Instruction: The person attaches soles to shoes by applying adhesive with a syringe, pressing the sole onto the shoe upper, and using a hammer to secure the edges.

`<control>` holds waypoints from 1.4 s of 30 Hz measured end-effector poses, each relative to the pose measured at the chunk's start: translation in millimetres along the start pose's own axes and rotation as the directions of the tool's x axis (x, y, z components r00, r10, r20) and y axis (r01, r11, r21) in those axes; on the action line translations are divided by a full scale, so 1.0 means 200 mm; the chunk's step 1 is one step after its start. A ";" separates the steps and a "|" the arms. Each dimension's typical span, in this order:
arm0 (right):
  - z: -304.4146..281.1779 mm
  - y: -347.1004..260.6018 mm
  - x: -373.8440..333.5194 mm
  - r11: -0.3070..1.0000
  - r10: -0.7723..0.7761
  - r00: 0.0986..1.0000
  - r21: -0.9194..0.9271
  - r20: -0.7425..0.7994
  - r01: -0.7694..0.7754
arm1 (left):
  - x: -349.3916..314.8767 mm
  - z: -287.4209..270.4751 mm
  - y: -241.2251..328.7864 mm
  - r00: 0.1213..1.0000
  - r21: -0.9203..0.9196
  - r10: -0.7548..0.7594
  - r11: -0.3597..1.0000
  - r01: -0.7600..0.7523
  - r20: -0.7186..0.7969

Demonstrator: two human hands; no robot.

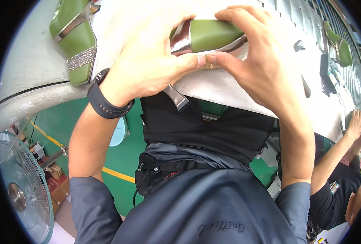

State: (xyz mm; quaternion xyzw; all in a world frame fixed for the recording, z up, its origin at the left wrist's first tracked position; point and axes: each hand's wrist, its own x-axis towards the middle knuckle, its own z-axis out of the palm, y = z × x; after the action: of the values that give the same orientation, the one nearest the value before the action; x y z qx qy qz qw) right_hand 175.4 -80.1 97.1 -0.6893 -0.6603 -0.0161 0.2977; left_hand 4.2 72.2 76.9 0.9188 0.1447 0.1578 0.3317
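Note:
A green high-heeled sandal [213, 34] with shiny metallic straps lies sideways between my hands over the table's near edge. Its slim metallic heel [177, 99] points down past the edge, below my left hand. My left hand [156, 53] wraps around the heel end, thumb along the sole's rim. Around the front part curls my right hand [257, 49], its thumb tip almost meeting the left one. A second green sandal [76, 49], with a glittering band and a metallic strap, rests on the table beside my left wrist. My palms hide part of the held sandal.
The white table [237, 91] curves along my front. Farther right are another green shoe [341, 46], a dark block [326, 73] and a pointed metallic piece [305, 85]. A co-worker's hand [355, 124] is at the right edge. A fan [24, 191] stands lower left.

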 end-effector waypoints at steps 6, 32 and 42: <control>0.05 0.23 -0.31 0.963 0.250 0.918 -0.023 -0.309 -0.269 | -0.17 0.11 0.05 0.993 -0.054 -0.108 0.993 0.106 -0.044; -0.09 0.06 -0.37 0.550 0.589 0.789 0.803 -0.177 -0.231 | 0.14 0.12 0.17 0.970 0.021 0.141 0.989 -0.148 0.199; 0.11 0.05 -0.36 0.068 0.751 0.660 0.996 -0.009 -0.064 | 0.16 0.13 0.16 0.961 0.118 0.130 0.980 -0.162 0.244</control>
State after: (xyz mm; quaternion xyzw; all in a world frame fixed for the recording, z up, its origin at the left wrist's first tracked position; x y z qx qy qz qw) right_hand 168.2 -134.4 45.3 -0.4776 -0.1638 0.2900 0.8130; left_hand 48.0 46.1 85.6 0.9597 0.0464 0.0618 0.2703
